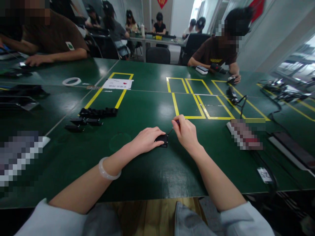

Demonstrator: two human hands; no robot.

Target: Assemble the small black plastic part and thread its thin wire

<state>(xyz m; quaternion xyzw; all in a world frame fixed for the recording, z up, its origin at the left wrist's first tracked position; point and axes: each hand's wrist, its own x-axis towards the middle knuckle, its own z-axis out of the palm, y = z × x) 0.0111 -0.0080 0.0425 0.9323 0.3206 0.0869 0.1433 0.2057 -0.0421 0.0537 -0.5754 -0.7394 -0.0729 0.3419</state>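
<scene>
Left hand (147,139) lies cupped over a small black device (162,140) on the green table (152,170), near centre. Right hand (186,132) pinches a thin tool (171,130), tip at the device. Black parts (94,114) lie far left.

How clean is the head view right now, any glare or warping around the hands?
Head view: soft ceiling-light glare patches on the green table beyond the hands; edges bow from wide-lens distortion; left hand, right hand and small black part stay fairly sharp; far co-workers are blurred.
</scene>
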